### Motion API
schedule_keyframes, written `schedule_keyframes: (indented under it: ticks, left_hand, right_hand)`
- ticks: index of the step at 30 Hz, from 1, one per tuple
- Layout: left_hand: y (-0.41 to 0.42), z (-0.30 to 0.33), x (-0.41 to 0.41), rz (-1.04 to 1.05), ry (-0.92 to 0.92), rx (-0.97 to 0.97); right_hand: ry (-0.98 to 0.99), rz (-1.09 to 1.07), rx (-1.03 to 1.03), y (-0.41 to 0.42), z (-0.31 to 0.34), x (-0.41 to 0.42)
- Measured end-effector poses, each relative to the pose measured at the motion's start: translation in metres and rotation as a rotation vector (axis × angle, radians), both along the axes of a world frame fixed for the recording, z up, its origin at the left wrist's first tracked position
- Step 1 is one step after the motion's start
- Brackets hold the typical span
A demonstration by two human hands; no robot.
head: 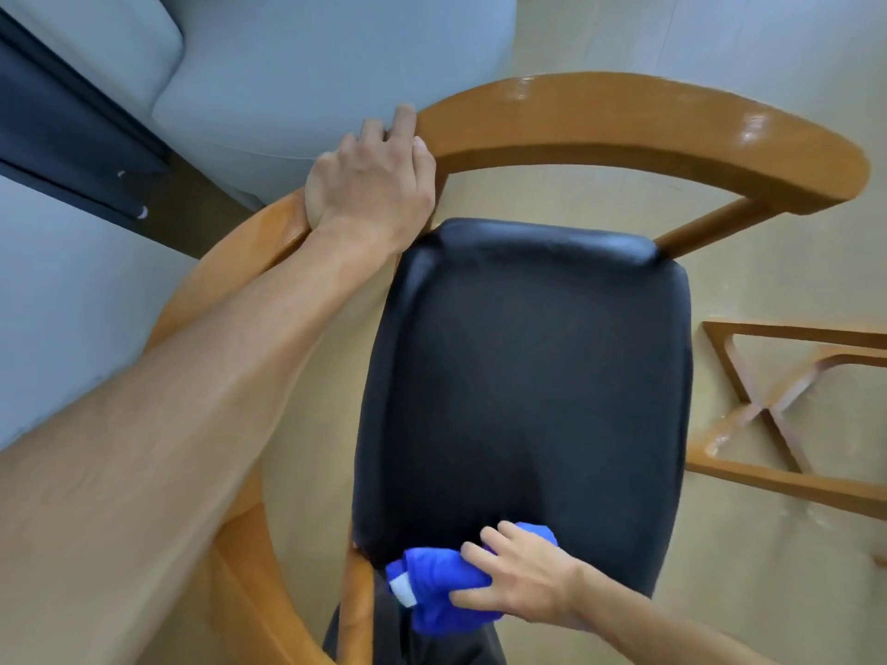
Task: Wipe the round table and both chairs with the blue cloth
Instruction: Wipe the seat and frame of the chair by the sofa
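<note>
Pressing down on the near edge of the black seat [523,391], at the bottom centre of the frame, the blue cloth [441,585] lies bunched under the right hand [523,580], whose grip is clamped on it, thumb along one side and fingers spread over the top, most likely so the wad stays together as it is dragged across the padding. The seat belongs to a chair [624,122] with a curved wooden rail that sweeps from the lower left round the top to the upper right. The left hand [372,182], at upper centre-left, has its grip wrapped around that rail, fingers curled over the far edge, apparently to steady the chair against the push of wiping. This looks like the chair part of the task, with most of the seat lying beyond the cloth. At the right edge sits a wooden cross-shaped frame [777,415] on the pale floor [768,568]. A grey sofa [312,64] fills the upper left.
</note>
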State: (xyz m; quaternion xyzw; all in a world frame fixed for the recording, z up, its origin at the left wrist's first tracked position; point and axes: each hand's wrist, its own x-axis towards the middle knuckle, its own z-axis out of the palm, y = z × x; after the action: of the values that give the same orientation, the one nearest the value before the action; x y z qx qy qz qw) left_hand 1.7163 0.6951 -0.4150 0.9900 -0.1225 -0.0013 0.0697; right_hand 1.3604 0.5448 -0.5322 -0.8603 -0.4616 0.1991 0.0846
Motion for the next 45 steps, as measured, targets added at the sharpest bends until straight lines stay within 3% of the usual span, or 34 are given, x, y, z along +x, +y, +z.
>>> schedule_keyframes:
  ticks: [2,4,6,9,11,14,17,19,20,23,25,28,32,34,41,43,45]
  left_hand:
    - [0.0,-0.001,-0.001,-0.004,-0.015,0.01]
    - [-0.001,-0.003,-0.001,-0.004,-0.032,0.023]
    - [0.0,-0.003,-0.001,-0.002,-0.035,0.027]
    - [0.001,-0.003,-0.001,0.001,-0.041,0.021]
    - [0.0,-0.001,-0.002,-0.002,-0.043,0.014]
    - [-0.001,0.002,-0.003,0.001,-0.036,0.004]
    - [-0.002,0.002,-0.002,0.006,-0.021,0.01]
    - [-0.001,0.002,-0.003,0.003,-0.017,0.017]
    - [-0.001,0.001,-0.002,0.003,-0.024,0.023]
    - [-0.001,0.001,-0.004,-0.004,-0.039,0.042]
    - [-0.001,0.002,-0.004,0.002,-0.034,0.038]
    - [0.0,0.005,-0.004,0.015,-0.002,0.03]
    - [-0.001,0.005,-0.003,0.022,0.026,0.028]
    - [-0.002,0.003,-0.002,0.019,0.017,0.033]
    - [-0.002,0.002,-0.003,0.014,0.007,0.037]
    - [-0.001,0.002,-0.003,0.015,0.006,0.034]
    - [-0.001,0.003,-0.002,0.008,0.008,0.027]
  right_hand:
    - [-0.057,-0.084,0.032,-0.029,0.001,0.032]
    - [-0.133,-0.332,0.036,-0.055,0.002,0.087]
    - [-0.204,-0.783,-0.014,-0.078,0.003,0.147]
    - [-0.101,-1.473,0.017,-0.087,0.001,0.197]
    - [-0.147,-1.43,-0.003,-0.06,0.002,0.175]
    - [-0.052,-0.894,0.093,-0.009,0.005,0.069]
    - [0.042,-0.277,0.033,-0.014,0.007,-0.032]
    - [0.032,-0.063,0.013,-0.051,0.008,-0.047]
    - [0.01,-0.07,0.0,-0.072,0.008,-0.04]
    - [-0.093,-0.48,-0.04,-0.14,0.013,0.007]
    - [-0.057,-0.831,-0.057,-0.169,0.016,0.026]
    - [0.005,-1.177,-0.029,-0.164,0.01,0.018]
    - [0.088,-2.15,0.102,-0.154,-0.007,0.021]
    - [0.186,-2.476,0.201,-0.164,-0.011,0.041]
    - [-0.008,-2.553,0.172,-0.112,-0.002,0.12]
    - [-0.038,-2.403,0.184,-0.083,0.001,0.16]
    - [-0.011,-2.052,0.11,-0.035,0.003,0.208]
